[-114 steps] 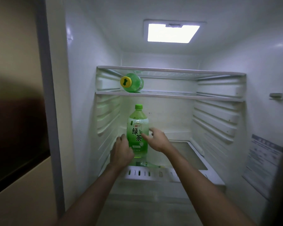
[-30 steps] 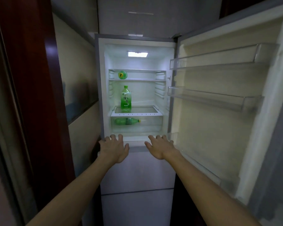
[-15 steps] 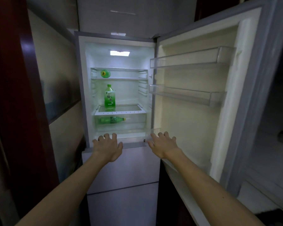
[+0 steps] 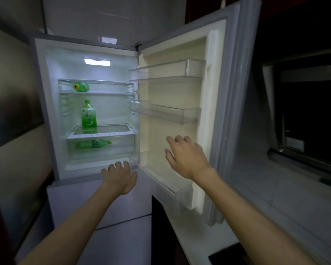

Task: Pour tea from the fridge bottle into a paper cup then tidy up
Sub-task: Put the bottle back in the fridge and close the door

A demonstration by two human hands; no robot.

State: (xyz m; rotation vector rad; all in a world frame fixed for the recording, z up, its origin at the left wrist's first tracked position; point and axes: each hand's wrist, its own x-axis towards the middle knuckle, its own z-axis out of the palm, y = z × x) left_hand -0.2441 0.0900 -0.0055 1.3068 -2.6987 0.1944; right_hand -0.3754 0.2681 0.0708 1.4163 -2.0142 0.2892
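Observation:
The fridge stands open with its light on. A tall green tea bottle [image 4: 88, 116] stands upright on the glass shelf over the drawer. A second green bottle [image 4: 81, 87] with a yellow cap lies on the top shelf. A third bottle [image 4: 93, 144] lies inside the clear drawer. My left hand [image 4: 120, 176] is spread near the lower front edge of the fridge compartment, holding nothing. My right hand [image 4: 185, 157] is raised with fingers apart in front of the inner face of the open fridge door [image 4: 172, 138]; I cannot tell whether it touches it. No paper cup is in view.
The door swings out to the right and carries clear door bins [image 4: 166, 111]. A lower fridge drawer front [image 4: 99, 199] is below my left hand. A white counter [image 4: 275, 197] and a dark appliance [image 4: 310, 115] are on the right. A wall panel [image 4: 13, 119] is on the left.
I have stepped back from the fridge, leaving the tea bottle on its shelf. In the last half second my right hand rose and moved right to the door's inner face; the view shifted right.

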